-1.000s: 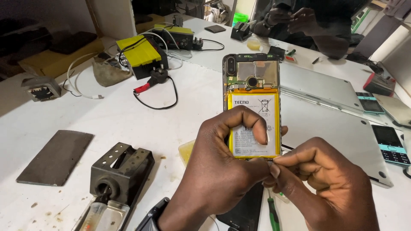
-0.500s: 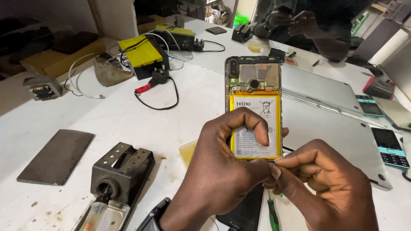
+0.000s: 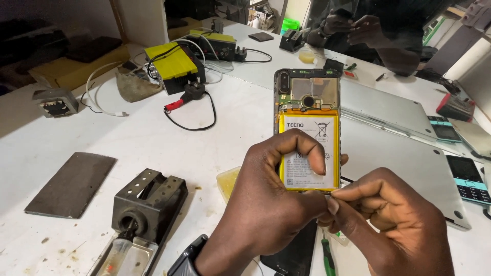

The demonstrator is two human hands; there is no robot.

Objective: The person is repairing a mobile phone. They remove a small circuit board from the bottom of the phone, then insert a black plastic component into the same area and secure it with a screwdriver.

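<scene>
Your left hand (image 3: 266,204) held the opened phone (image 3: 307,128) upright above the tabletop (image 3: 153,138), long axis pointing away from you, thumb pressed across its yellow battery (image 3: 307,148). Your right hand (image 3: 394,220) had its fingers pinched at the phone's lower edge, touching it.

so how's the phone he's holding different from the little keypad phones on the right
The opened phone is held upright in the left hand, back cover off, yellow-edged battery and circuit board exposed; the right hand pinches at its lower edge. The keypad phones lie flat on the table, closed, untouched, with teal trim. Both are rectangular handsets.
</scene>
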